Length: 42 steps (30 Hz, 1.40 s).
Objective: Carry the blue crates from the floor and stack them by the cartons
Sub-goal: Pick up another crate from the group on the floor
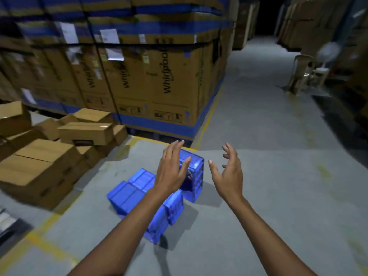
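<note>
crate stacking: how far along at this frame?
Done: nothing visibly; no blue crates show stacked by the small cartons at left. In hand: nothing yet. The left hand and right hand are both open and empty, spread above the upright crate. Left: all of the blue crates, which sit clustered on the floor.

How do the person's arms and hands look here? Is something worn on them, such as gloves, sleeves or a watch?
Both arms are bare as far as the picture shows; no sleeve comes into view. The left hand and the right hand wear no gloves. No watch, bracelet or ring can be seen on the wrists or fingers. The fingernails are short and unpainted.
</note>
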Each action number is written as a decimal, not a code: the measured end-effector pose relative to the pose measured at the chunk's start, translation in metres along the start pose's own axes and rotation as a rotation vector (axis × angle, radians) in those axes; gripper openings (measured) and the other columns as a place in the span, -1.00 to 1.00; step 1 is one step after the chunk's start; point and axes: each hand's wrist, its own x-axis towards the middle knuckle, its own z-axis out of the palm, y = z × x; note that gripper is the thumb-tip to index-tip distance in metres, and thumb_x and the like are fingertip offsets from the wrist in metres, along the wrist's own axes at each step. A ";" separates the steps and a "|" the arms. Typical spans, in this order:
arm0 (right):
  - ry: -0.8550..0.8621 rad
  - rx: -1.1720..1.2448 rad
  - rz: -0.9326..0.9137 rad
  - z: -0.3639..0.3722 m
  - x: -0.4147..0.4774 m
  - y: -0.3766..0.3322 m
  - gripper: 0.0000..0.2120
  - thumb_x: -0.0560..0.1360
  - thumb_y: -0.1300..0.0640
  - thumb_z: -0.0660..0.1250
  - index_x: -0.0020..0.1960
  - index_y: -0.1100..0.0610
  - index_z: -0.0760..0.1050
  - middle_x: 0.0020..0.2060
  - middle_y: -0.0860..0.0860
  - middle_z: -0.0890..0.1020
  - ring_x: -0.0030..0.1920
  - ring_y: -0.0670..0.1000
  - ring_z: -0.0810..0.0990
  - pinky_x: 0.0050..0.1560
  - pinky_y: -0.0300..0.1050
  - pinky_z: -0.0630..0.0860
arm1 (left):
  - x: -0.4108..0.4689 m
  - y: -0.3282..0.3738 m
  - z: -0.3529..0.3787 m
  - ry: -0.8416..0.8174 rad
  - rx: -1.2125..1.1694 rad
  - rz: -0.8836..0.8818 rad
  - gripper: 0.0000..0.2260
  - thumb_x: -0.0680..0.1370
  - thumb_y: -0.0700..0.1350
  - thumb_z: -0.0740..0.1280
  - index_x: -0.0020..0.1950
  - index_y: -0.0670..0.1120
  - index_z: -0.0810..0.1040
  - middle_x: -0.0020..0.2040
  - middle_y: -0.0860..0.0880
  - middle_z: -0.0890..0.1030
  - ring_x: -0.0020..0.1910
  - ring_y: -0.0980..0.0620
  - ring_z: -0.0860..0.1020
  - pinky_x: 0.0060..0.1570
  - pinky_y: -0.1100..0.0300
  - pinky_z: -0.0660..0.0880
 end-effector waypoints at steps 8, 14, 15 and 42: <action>-0.161 -0.005 -0.071 0.171 -0.033 -0.090 -0.37 0.50 0.01 0.37 0.48 0.08 0.21 0.33 0.03 0.47 0.30 0.08 0.45 0.27 0.13 0.43 | -0.016 -0.163 -0.122 0.080 0.105 -0.119 -0.53 0.62 0.10 0.12 0.48 -0.07 0.25 0.40 -0.08 0.38 0.38 -0.06 0.33 0.32 0.04 0.32; -0.233 -0.050 -0.059 0.254 -0.023 -0.098 -0.39 0.51 0.01 0.37 0.48 0.05 0.22 0.35 0.00 0.46 0.31 0.07 0.42 0.28 0.06 0.41 | -0.017 -0.247 -0.145 0.046 0.161 -0.191 -0.51 0.61 0.12 0.11 0.47 -0.08 0.27 0.37 -0.08 0.40 0.33 -0.07 0.37 0.26 0.02 0.37; -0.248 -0.054 -0.059 0.267 -0.021 -0.096 -0.39 0.51 0.02 0.37 0.48 0.06 0.22 0.35 0.01 0.45 0.32 0.07 0.41 0.29 0.04 0.39 | -0.017 -0.258 -0.147 0.038 0.179 -0.205 -0.51 0.61 0.13 0.11 0.47 -0.09 0.27 0.37 -0.08 0.40 0.33 -0.08 0.36 0.26 0.01 0.37; -0.117 -0.433 0.337 0.478 -0.141 -0.091 -0.29 0.50 0.08 0.37 0.54 0.10 0.11 0.33 0.08 0.48 0.28 0.12 0.40 0.11 0.02 0.46 | -0.018 -0.543 -0.172 -0.376 0.120 0.054 -0.48 0.58 0.14 0.09 0.44 -0.12 0.32 0.37 -0.13 0.42 0.35 -0.14 0.35 0.26 -0.06 0.41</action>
